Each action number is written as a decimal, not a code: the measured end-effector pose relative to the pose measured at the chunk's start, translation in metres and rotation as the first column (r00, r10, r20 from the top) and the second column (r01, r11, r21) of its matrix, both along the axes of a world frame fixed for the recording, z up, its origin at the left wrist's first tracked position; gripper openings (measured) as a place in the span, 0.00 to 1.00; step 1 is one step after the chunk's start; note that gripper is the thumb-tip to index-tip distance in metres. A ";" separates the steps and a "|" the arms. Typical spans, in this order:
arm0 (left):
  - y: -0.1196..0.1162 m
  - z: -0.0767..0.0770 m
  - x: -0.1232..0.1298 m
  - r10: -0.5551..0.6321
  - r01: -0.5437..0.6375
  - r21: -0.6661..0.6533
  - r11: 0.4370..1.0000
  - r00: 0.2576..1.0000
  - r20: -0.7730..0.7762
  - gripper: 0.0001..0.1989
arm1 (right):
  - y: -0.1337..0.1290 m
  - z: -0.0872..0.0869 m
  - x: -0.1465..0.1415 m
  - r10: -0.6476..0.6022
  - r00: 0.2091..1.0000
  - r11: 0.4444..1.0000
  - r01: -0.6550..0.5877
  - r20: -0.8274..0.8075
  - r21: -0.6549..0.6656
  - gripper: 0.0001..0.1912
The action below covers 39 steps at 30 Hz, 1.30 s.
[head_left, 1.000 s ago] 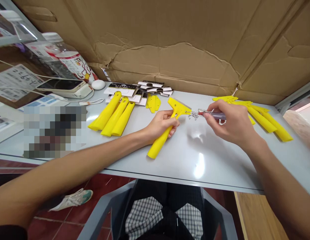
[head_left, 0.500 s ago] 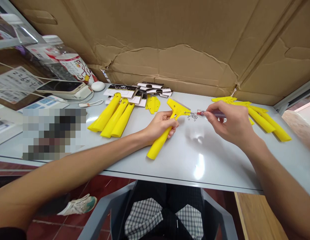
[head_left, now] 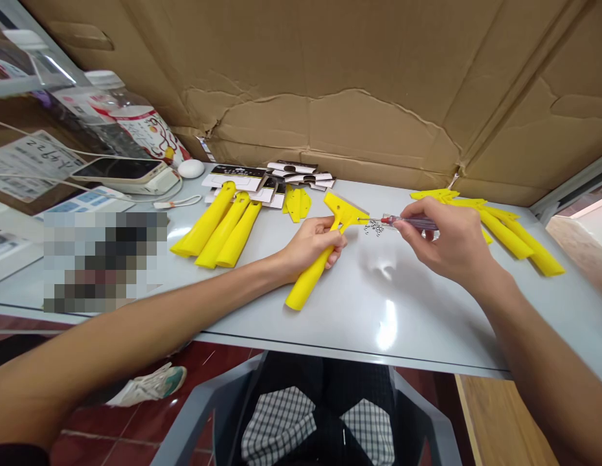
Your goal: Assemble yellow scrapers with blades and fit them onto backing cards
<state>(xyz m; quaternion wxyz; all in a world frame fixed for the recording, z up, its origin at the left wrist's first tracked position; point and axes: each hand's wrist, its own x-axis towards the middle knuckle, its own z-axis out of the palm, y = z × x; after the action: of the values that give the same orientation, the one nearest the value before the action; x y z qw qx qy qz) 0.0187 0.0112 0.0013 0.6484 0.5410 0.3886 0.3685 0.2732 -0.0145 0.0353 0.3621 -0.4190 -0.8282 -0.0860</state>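
Note:
Wrapped round the neck of a yellow scraper (head_left: 308, 285) is my left hand (head_left: 316, 246), tilting its wide head up and to the right. My right hand (head_left: 446, 236) grips a screwdriver (head_left: 412, 222) with a clear reddish handle, held nearly level. Its thin shaft reaches left to the scraper's head; whether the tip sits in a screw is too small to tell. Small silvery screws (head_left: 375, 228) lie in a loose pile on the table just below the shaft.
Yellow scraper handles (head_left: 213, 223) lie left, by printed cards (head_left: 237, 178) and small yellow plates (head_left: 297, 204). More yellow handles (head_left: 509, 233) lie right. A phone (head_left: 119, 168), bottles (head_left: 136, 120) and a cable stand far left. Cardboard (head_left: 320, 52) walls the table's back edge.
Both hands keep almost the same place, with the screwdriver still at the scraper's head. Only a very slight shift of the view and of the shoe on the floor shows.

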 end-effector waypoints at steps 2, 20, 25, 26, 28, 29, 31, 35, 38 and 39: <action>0.000 0.000 0.000 -0.003 0.003 0.003 1.000 1.000 -0.002 0.07 | 0.000 0.000 0.000 -0.026 1.000 1.000 0.026 -0.001 0.016 0.10; 0.001 -0.004 0.000 -0.001 0.001 -0.012 1.000 1.000 0.013 0.07 | 0.000 0.001 0.006 -0.186 0.980 0.982 0.187 0.072 0.003 0.14; 0.004 -0.008 0.000 0.024 -0.023 -0.021 1.000 0.999 0.042 0.06 | -0.004 0.003 0.001 -0.068 0.996 0.991 0.074 0.060 -0.108 0.06; 0.004 -0.008 0.000 0.032 -0.030 -0.030 0.999 0.999 0.045 0.06 | -0.004 0.003 0.000 -0.046 0.997 0.992 0.052 0.055 -0.114 0.05; 0.004 -0.008 0.001 0.044 -0.042 -0.034 0.999 0.998 0.044 0.06 | -0.004 0.002 0.000 -0.049 0.997 0.994 0.054 0.057 -0.095 0.06; 0.004 -0.008 0.001 0.044 -0.043 -0.029 0.999 0.998 0.041 0.06 | -0.003 0.000 0.001 -0.070 0.996 0.994 0.074 0.056 -0.077 0.08; 0.003 -0.009 0.001 0.030 -0.030 -0.008 1.000 0.999 0.026 0.06 | 0.000 -0.003 0.003 -0.133 0.990 0.990 0.135 0.051 -0.038 0.11; 0.003 -0.011 0.000 0.008 -0.007 0.035 0.999 1.000 -0.002 0.07 | 0.003 -0.006 0.004 -0.205 0.976 0.977 0.208 0.076 -0.041 0.15; 0.005 -0.010 0.000 0.033 -0.032 0.033 0.999 0.999 -0.010 0.06 | 0.000 -0.003 0.001 -0.161 0.984 0.977 0.171 0.081 -0.129 0.08; 0.005 -0.009 0.000 0.041 -0.041 0.032 0.999 0.999 -0.012 0.07 | -0.002 -0.002 0.000 -0.132 0.989 0.978 0.142 0.073 -0.150 0.08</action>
<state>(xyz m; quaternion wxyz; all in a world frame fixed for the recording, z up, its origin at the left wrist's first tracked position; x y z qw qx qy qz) 0.0185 0.0159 -0.0074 0.6294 0.5456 0.3979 0.3844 0.2730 -0.0161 0.0333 0.2957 -0.4991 -0.8123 -0.0593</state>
